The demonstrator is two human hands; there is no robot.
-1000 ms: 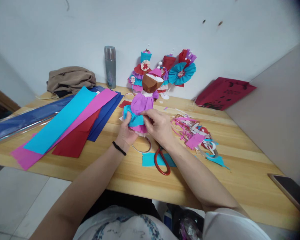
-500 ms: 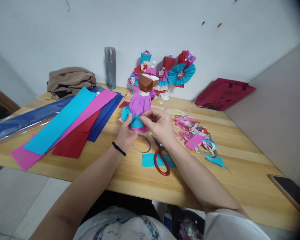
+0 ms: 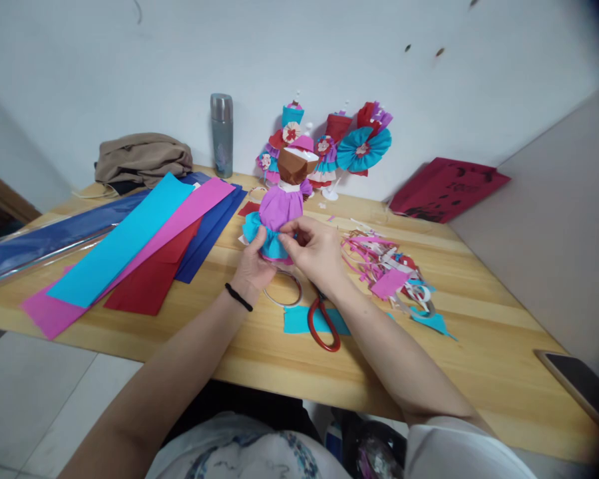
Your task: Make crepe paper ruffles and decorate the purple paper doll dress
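A paper doll (image 3: 281, 206) with brown hair, a pink hat and a purple dress stands upright between my hands. Around its lower skirt runs a gathered turquoise crepe paper ruffle (image 3: 252, 227), whose left end sticks out loose. My left hand (image 3: 255, 265) grips the doll low down, its thumb pressed on the ruffle. With thumb and forefinger, my right hand (image 3: 314, 249) pinches the ruffle's right side against the skirt. Below the hands lie a roll of tape (image 3: 283, 289), a turquoise paper strip (image 3: 295, 320) and red-handled scissors (image 3: 323, 326), partly covered by my right forearm.
Crepe paper strips (image 3: 124, 239) and a brown cloth (image 3: 142, 159) lie left. A flask (image 3: 222, 136) and decorated paper dolls (image 3: 337, 146) stand behind. To the right are paper scraps (image 3: 389, 273), a dark pink bag (image 3: 446, 189) and a phone (image 3: 576, 386).
Both hands keep hold of the doll and ruffle. My right fingers have shifted very slightly along the ruffle, and the whole view has moved a little.
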